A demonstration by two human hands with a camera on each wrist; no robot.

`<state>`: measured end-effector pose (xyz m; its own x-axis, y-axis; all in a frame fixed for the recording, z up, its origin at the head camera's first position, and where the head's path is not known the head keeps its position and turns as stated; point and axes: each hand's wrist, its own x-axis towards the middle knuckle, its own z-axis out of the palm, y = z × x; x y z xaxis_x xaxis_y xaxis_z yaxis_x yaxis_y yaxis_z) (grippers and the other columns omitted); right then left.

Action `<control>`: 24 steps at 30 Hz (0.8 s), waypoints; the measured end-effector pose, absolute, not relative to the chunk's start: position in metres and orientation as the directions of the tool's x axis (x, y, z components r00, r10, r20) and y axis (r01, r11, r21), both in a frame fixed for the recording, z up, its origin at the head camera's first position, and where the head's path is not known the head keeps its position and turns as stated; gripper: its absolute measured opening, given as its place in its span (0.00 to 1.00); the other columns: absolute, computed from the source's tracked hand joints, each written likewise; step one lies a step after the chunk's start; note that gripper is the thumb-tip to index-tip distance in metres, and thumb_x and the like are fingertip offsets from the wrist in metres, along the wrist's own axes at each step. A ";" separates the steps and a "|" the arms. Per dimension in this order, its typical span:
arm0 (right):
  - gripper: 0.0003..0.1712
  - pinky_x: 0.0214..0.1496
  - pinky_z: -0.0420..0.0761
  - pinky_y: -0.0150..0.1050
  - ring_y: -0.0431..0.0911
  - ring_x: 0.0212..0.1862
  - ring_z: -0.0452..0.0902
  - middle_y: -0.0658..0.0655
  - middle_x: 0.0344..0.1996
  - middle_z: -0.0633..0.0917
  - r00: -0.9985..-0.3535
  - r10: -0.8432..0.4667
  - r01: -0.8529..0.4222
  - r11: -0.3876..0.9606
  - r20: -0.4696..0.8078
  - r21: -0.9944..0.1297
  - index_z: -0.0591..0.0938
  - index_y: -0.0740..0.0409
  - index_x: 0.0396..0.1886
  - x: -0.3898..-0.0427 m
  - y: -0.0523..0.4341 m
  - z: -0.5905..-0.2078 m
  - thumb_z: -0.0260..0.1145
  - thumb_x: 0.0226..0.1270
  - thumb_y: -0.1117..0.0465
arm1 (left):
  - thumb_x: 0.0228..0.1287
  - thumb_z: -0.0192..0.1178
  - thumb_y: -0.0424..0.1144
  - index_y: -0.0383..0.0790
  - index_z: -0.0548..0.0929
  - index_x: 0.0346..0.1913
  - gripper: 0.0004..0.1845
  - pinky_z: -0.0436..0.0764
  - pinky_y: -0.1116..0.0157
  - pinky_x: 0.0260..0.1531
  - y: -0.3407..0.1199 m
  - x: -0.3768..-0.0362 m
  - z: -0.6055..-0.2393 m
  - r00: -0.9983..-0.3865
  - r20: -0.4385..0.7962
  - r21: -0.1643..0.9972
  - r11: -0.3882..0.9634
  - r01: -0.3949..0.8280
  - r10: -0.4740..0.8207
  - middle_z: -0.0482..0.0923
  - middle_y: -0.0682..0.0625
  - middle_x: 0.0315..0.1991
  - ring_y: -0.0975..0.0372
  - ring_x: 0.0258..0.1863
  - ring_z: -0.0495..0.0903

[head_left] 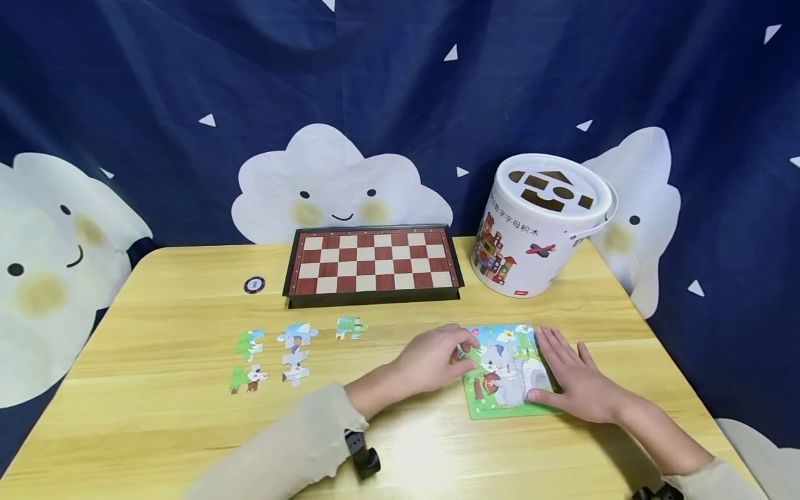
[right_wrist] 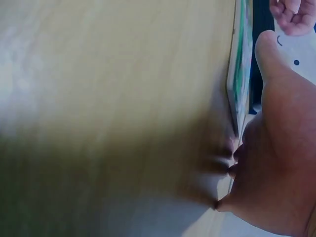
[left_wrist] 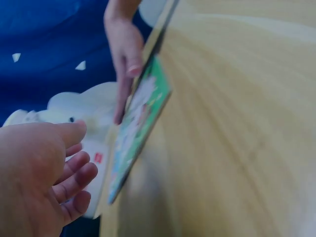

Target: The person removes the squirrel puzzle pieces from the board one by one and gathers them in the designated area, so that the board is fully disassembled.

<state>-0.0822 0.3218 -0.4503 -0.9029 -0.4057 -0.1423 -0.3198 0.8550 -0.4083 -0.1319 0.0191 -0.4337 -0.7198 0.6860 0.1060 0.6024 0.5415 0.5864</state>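
Observation:
A square jigsaw puzzle with a grey squirrel picture and a green border lies on the right half of the table. Over its upper left edge hovers my left hand, its fingers loosely bent. In the left wrist view, no piece shows between the thumb and fingers of the left hand. My right hand rests along the puzzle's right side with fingers extended, thumb over the picture. Part of that border is hidden under it. The right wrist view shows the right hand beside the board's edge.
Several loose jigsaw pieces lie on the left of the table, one piece nearer the middle. Behind them are a round chip and a red-and-white chessboard. A white bucket with a shape-hole lid stands behind the puzzle.

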 end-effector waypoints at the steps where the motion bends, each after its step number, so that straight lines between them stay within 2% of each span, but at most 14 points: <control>1: 0.62 0.72 0.34 0.73 0.67 0.80 0.35 0.73 0.79 0.47 -0.902 -0.406 -0.318 0.854 -0.145 -0.413 0.43 0.65 0.82 -0.082 0.323 -0.451 0.67 0.67 0.36 | 0.69 0.67 0.46 0.45 0.84 0.56 0.16 0.78 0.75 0.44 0.025 -0.131 -0.436 -0.716 0.108 0.574 0.544 0.612 0.690 0.82 0.56 0.46 0.70 0.41 0.80; 6: 0.60 0.72 0.34 0.73 0.66 0.80 0.35 0.73 0.79 0.47 -0.901 -0.408 -0.323 0.858 -0.147 -0.399 0.43 0.64 0.82 -0.081 0.323 -0.454 0.65 0.69 0.37 | 0.70 0.66 0.49 0.45 0.83 0.57 0.18 0.77 0.72 0.50 0.046 -0.128 -0.439 -0.697 0.109 0.523 0.555 0.647 0.709 0.82 0.57 0.44 0.70 0.46 0.79; 9: 0.60 0.72 0.34 0.73 0.65 0.80 0.34 0.72 0.79 0.47 -0.899 -0.412 -0.332 0.862 -0.148 -0.383 0.43 0.63 0.82 -0.081 0.323 -0.455 0.65 0.69 0.37 | 0.71 0.65 0.50 0.45 0.83 0.59 0.19 0.77 0.73 0.48 0.058 -0.129 -0.441 -0.696 0.112 0.485 0.572 0.661 0.709 0.82 0.58 0.44 0.70 0.46 0.79; 14: 0.60 0.73 0.32 0.72 0.65 0.80 0.34 0.72 0.80 0.46 -0.900 -0.411 -0.334 0.864 -0.145 -0.376 0.43 0.63 0.82 -0.081 0.324 -0.456 0.65 0.69 0.36 | 0.70 0.66 0.51 0.46 0.83 0.58 0.20 0.75 0.70 0.58 0.076 -0.131 -0.450 -0.707 0.103 0.436 0.607 0.664 0.699 0.83 0.58 0.49 0.68 0.54 0.79; 17: 0.60 0.73 0.32 0.72 0.64 0.80 0.34 0.72 0.80 0.46 -0.900 -0.413 -0.337 0.863 -0.141 -0.377 0.43 0.63 0.82 -0.081 0.324 -0.457 0.65 0.69 0.37 | 0.68 0.67 0.52 0.48 0.84 0.55 0.18 0.78 0.70 0.52 0.083 -0.132 -0.455 -0.716 0.081 0.416 0.629 0.656 0.693 0.83 0.58 0.47 0.68 0.49 0.80; 20: 0.61 0.73 0.31 0.71 0.64 0.80 0.33 0.72 0.80 0.46 -0.900 -0.413 -0.335 0.861 -0.142 -0.382 0.42 0.63 0.82 -0.081 0.324 -0.458 0.65 0.69 0.37 | 0.67 0.68 0.54 0.50 0.85 0.53 0.17 0.78 0.73 0.39 0.090 -0.132 -0.459 -0.728 0.059 0.376 0.660 0.650 0.683 0.81 0.59 0.43 0.70 0.42 0.78; 24: 0.61 0.73 0.31 0.71 0.63 0.81 0.33 0.71 0.80 0.46 -0.901 -0.409 -0.331 0.862 -0.141 -0.383 0.43 0.63 0.82 -0.081 0.324 -0.458 0.65 0.69 0.37 | 0.66 0.68 0.54 0.52 0.86 0.50 0.15 0.77 0.73 0.37 0.099 -0.130 -0.462 -0.747 0.055 0.331 0.694 0.640 0.663 0.80 0.61 0.41 0.70 0.40 0.77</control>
